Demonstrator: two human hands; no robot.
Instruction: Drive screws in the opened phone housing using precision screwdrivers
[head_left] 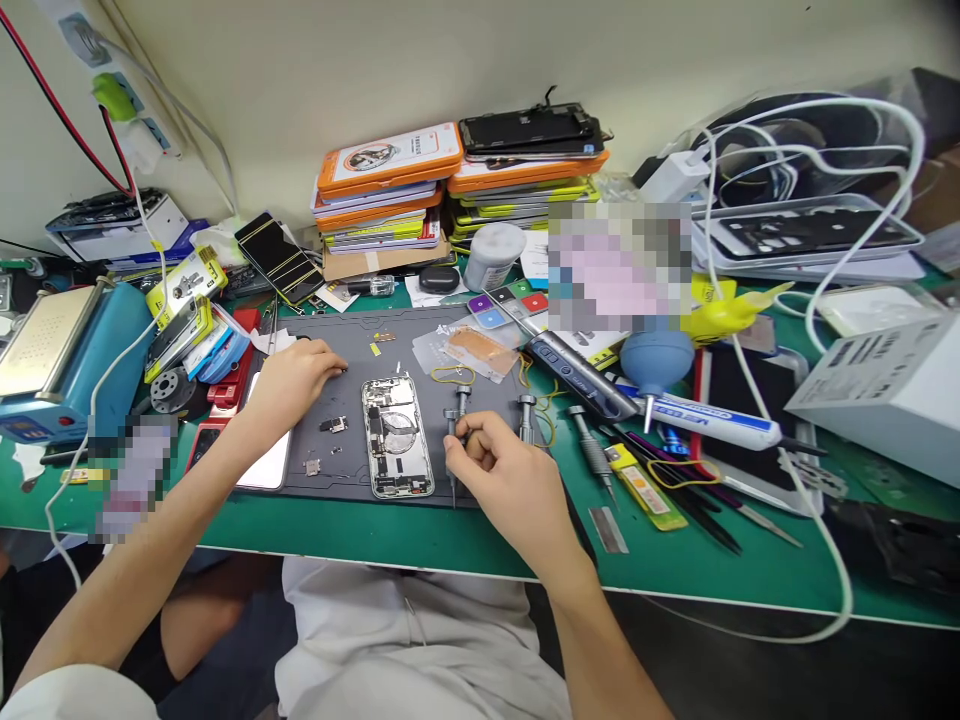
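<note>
An opened phone lies upright on the dark mat, its inner parts showing. To its right, my right hand has its fingers curled round a small grey screwdriver, whose tip points down at the mat. Another screwdriver stands just behind those fingers. My left hand rests over the mat's left side, above a white phone panel; its fingertips are bent together, and whether they pinch anything is too small to tell. Small loose parts lie between the panel and the opened phone.
Stacked boxes stand at the back. A grey screwdriver, a blue air blower, a glue tube and tweezers lie at the right. A blue machine sits far left; a white cable loops over the right side.
</note>
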